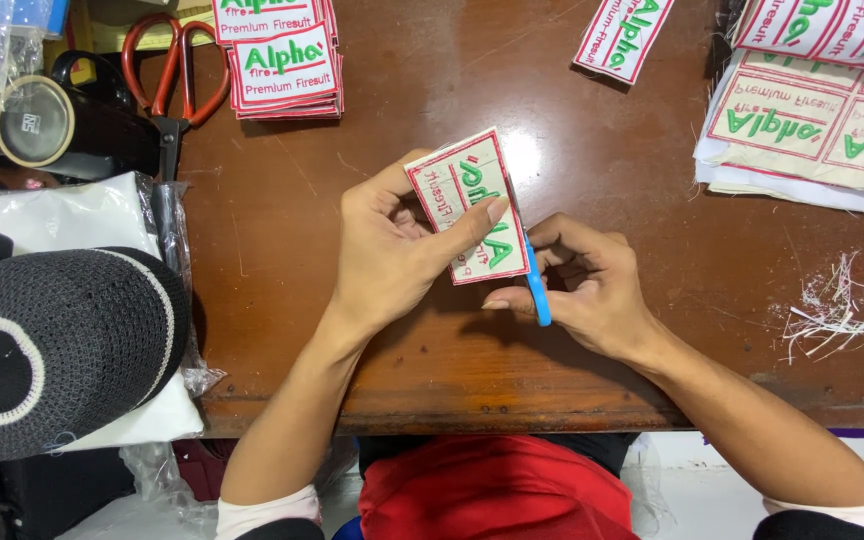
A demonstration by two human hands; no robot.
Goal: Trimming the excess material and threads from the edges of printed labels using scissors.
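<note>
Brown wooden tabletop (372, 330), scuffed, front edge worn, seen from above.

Left hand (384, 262): fingers closed on an embroidered patch (469, 205), thumb pressed across its face, remaining fingers behind it. Patch is white, red-bordered, green-lettered, held just above the table at centre, tilted.

Right hand (586, 290): fingers curled around a small blue-handled cutting tool (536, 285), its tip at the patch's right edge; blade too small to make out.

Surroundings:
- Stack of finished patches (285, 65), top centre-left, well apart from the hands.
- Single loose patch (624, 35), top centre-right.
- Uncut sheets of patches (812, 125), piled at the right edge.
- Trimmed threads and offcuts (837, 305), right, near the right forearm.
- Red-handled scissors (172, 85), top left, closed.
- Black-and-white knitted cap (57, 350), left, resting on plastic-wrapped white fabric (62, 215).
- Tape roll (34, 120), far top left.
</note>
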